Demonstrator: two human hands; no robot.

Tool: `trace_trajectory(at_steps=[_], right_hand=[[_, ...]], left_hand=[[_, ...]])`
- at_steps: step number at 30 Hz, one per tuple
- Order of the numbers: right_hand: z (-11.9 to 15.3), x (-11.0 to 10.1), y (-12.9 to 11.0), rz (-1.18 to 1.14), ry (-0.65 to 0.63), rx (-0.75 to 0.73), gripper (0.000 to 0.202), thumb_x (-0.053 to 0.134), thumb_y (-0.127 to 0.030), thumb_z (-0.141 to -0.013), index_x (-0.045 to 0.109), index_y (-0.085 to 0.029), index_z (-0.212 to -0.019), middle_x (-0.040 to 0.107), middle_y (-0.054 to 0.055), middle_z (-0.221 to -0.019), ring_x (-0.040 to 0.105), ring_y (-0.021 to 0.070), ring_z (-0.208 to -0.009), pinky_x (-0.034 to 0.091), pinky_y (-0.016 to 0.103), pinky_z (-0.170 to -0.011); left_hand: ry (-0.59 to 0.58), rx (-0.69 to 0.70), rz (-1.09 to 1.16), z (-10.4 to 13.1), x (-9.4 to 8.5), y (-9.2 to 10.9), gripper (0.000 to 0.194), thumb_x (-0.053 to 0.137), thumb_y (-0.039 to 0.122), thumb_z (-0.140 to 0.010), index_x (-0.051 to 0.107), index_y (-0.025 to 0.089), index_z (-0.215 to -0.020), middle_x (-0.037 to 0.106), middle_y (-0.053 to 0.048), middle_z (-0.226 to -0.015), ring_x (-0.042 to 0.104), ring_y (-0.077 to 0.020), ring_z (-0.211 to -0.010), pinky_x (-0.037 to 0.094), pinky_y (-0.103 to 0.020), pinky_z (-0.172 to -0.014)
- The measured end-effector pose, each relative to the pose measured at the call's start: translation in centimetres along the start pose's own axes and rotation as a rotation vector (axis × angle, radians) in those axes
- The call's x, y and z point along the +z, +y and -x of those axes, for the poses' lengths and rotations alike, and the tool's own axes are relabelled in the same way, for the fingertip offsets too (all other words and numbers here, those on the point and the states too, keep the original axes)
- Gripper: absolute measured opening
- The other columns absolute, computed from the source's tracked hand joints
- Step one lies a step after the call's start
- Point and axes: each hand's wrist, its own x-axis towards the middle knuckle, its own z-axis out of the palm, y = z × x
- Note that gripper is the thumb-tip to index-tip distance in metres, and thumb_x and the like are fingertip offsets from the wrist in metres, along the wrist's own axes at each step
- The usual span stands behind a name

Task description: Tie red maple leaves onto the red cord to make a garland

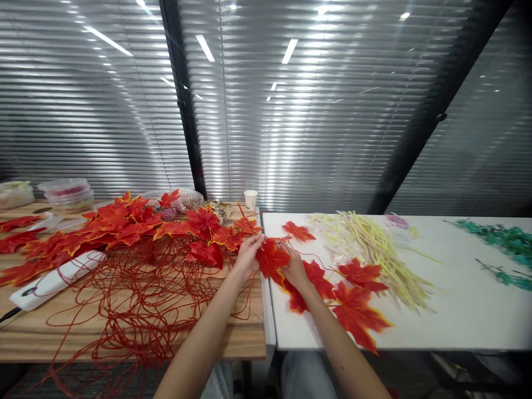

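Observation:
A red artificial maple leaf (272, 259) with yellow edges hangs between my two hands, above the seam of the two tables. My left hand (249, 254) is closed in a pinch at the leaf's upper left, near its stem end. On the other side, my right hand (294, 267) has its fingers curled at the leaf's right edge, partly hidden by it. A thin red cord runs from there toward more red maple leaves (357, 310) on the white table. One single leaf (298, 231) lies just beyond my right hand.
Tangled red cord (145, 299) covers much of the wooden table (245, 342) and hangs over its front edge. Behind it are piled leaves (120, 219), a white power strip (62, 280), plastic tubs (66, 194) and a paper cup (250, 199). Yellow stems (378, 255) and green sprigs (499, 238) lie right.

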Motion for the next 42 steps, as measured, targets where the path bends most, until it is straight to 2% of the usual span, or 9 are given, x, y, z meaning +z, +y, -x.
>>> trace_trajectory(at_steps=[23, 37, 42], right_hand=[[0.25, 0.19, 0.59, -0.018, -0.003, 0.015, 0.061, 0.039, 0.0, -0.051, 0.056, -0.02, -0.106, 0.064, 0.006, -0.103, 0.06, 0.0209, -0.089, 0.048, 0.035, -0.079], [0.21, 0.09, 0.27, 0.004, -0.017, -0.001, 0.057, 0.04, 0.0, -0.056, 0.056, -0.02, -0.107, 0.064, 0.006, -0.103, 0.06, 0.0205, -0.087, 0.048, 0.034, -0.078], [0.26, 0.07, 0.36, 0.015, -0.019, 0.004, 0.058, 0.039, 0.0, -0.053, 0.056, -0.019, -0.106, 0.064, 0.006, -0.101, 0.06, 0.0206, -0.086, 0.047, 0.034, -0.077]], left_hand=[[-0.013, 0.017, -0.036, -0.2, -0.24, -0.31, 0.024, 0.074, 0.034, -0.056, 0.067, 0.015, -0.069, 0.063, -0.002, -0.074, 0.053, -0.0119, -0.07, 0.037, -0.022, -0.07], [-0.014, 0.009, -0.033, -0.21, -0.17, -0.27, 0.022, 0.074, 0.033, -0.057, 0.067, 0.015, -0.069, 0.063, -0.002, -0.074, 0.053, -0.0111, -0.07, 0.036, -0.023, -0.071], [-0.025, 0.015, -0.034, -0.11, -0.08, -0.26, 0.021, 0.073, 0.032, -0.059, 0.066, 0.015, -0.068, 0.061, -0.001, -0.072, 0.052, -0.0101, -0.069, 0.036, -0.022, -0.07]])
